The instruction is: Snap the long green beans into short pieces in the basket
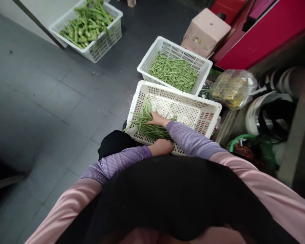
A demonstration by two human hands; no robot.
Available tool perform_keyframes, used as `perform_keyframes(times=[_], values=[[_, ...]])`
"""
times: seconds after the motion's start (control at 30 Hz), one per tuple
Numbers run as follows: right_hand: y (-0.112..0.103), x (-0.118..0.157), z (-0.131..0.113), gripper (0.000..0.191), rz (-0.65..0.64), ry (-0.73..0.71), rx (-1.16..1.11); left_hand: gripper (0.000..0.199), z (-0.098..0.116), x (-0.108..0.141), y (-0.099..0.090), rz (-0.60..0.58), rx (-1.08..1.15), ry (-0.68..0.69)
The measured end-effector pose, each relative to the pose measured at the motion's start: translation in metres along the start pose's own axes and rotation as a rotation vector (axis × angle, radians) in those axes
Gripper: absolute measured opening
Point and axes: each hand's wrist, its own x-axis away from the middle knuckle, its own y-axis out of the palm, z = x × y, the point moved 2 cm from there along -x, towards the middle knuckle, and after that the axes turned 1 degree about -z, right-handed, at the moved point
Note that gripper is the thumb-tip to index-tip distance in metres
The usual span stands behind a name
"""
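Note:
A white slatted basket (208, 102) stands in front of my knees, with a heap of long green beans (144, 122) along its left and near side. My right hand (158, 119) reaches into it from the right, thumb and fingers apart, touching the beans. Close to the near rim, my left hand (162, 147) is closed, its knuckles up. The fingertips are hidden, so whatever it holds does not show. Small green scraps (174, 115) lie on the basket floor beyond my right hand.
Touching the far side is another white basket (142, 66) of green beans (174, 72). A third basket (104, 45) with thick green stems (87, 27) is at upper left. A pinkish stool (205, 32), a bagged yellow item (235, 88) and a green-rimmed container (240, 137) are rightward.

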Motion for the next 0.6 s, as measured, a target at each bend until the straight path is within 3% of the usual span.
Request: perform_keyframes(times=[0.07,0.17,0.27,0.33,0.4,0.5,0.6], values=[[0.033,-0.012,0.015,0.109,-0.028,-0.018,0.196,0.030,-0.002,0.000,0.004,-0.005,0.027,-0.019],[0.056,-0.026,0.031,0.121,-0.026,-0.021,0.681,0.030,-0.007,0.002,0.009,0.008,0.056,-0.049],[0.051,-0.036,0.046,0.094,-0.009,0.050,0.910,0.030,-0.011,0.004,0.012,0.035,0.069,-0.052],[0.029,-0.039,0.054,0.058,0.021,0.091,0.843,0.029,-0.013,0.005,0.012,0.040,0.068,-0.044],[-0.007,-0.037,0.056,0.030,0.156,0.105,0.731,0.028,-0.012,0.005,0.011,0.032,0.065,-0.040],[-0.081,-0.027,0.052,0.034,0.448,0.104,0.540,0.027,-0.008,0.005,0.006,0.024,0.069,-0.035],[-0.149,-0.011,0.045,0.039,0.561,0.051,0.521,0.027,-0.005,0.004,0.004,-0.006,0.096,-0.037]])
